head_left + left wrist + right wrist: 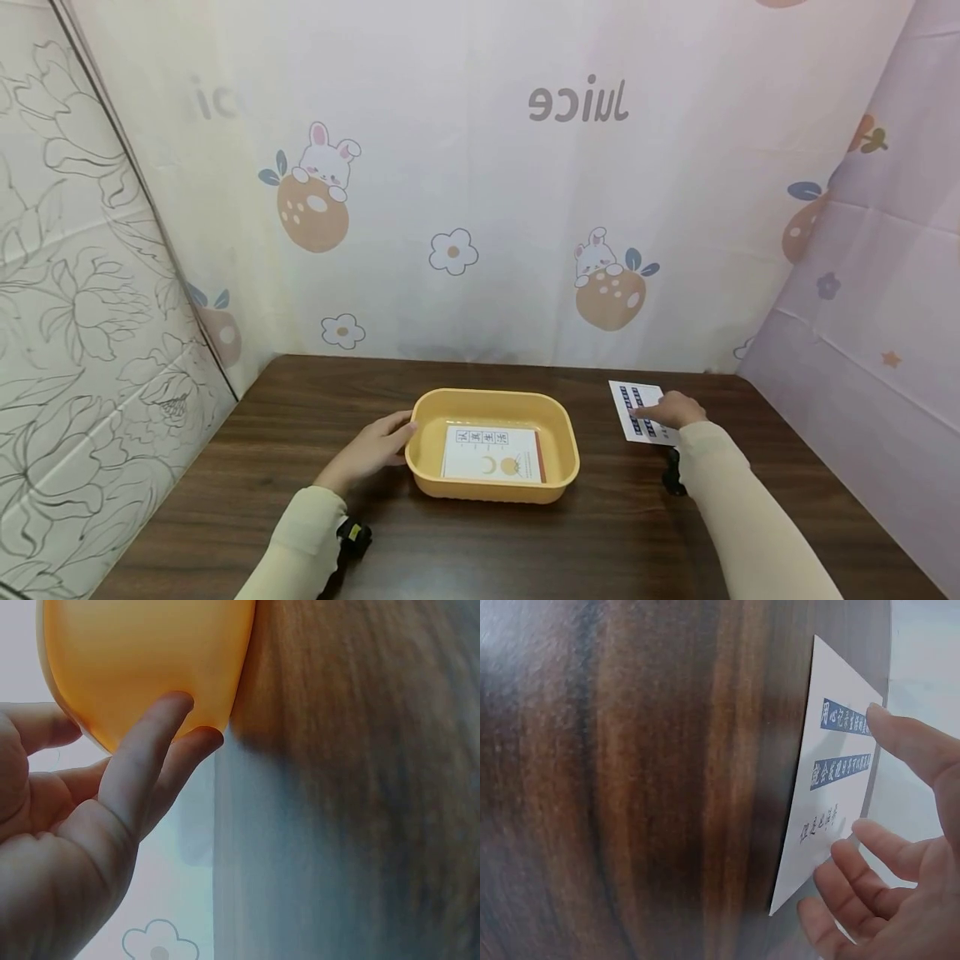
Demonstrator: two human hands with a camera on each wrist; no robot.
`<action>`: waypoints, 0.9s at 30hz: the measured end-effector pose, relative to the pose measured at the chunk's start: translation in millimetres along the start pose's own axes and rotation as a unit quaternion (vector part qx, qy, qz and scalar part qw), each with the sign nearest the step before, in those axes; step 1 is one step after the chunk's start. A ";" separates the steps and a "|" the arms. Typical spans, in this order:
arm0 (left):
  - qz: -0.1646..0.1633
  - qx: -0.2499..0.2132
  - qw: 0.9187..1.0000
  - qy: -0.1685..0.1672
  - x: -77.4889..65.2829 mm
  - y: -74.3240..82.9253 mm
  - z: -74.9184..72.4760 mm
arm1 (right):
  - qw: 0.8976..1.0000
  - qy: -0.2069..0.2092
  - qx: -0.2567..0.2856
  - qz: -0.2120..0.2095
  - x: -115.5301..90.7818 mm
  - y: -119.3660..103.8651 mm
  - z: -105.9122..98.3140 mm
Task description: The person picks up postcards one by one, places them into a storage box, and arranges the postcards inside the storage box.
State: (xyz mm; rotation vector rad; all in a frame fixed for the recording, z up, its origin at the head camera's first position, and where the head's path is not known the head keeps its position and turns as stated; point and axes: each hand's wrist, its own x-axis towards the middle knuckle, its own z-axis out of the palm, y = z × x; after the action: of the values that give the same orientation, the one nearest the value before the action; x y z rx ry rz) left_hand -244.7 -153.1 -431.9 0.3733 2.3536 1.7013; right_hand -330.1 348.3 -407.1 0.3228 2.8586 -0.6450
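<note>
A yellow plastic basin [495, 492] stands on the brown table, with a white card [465, 462] printed with characters and an orange fruit lying inside it. My left hand [375, 450] grips the basin's left end, thumb at the rim and fingers against the outer wall. The left wrist view shows those fingers [142, 765] touching the basin wall [150, 660]. On the right, a second white card [817, 832] with blue text bands lies on the table. Over its right side reaches my right hand [672, 410], thumb extended and other fingers loosely bent; whether they touch the card is unclear.
The dark wood-grain table [495, 558] runs back to a pale curtain [480, 167] printed with rabbits and fruit. A floral panel [97, 317] rises at the left, and another curtain [877, 350] borders the right side. Black wrist straps show on both sleeves.
</note>
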 end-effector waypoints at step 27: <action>0.002 -0.007 1.000 -0.002 -2.3 3.8 -0.3 | 0.998 -0.010 0.040 0.045 -10.0 13.1 -1.5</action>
State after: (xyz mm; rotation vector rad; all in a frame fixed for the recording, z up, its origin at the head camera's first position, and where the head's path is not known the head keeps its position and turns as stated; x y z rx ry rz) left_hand -242.3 -153.0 -428.1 0.3801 2.3392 1.7154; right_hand -317.5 358.8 -408.7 0.4507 2.7859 -0.7415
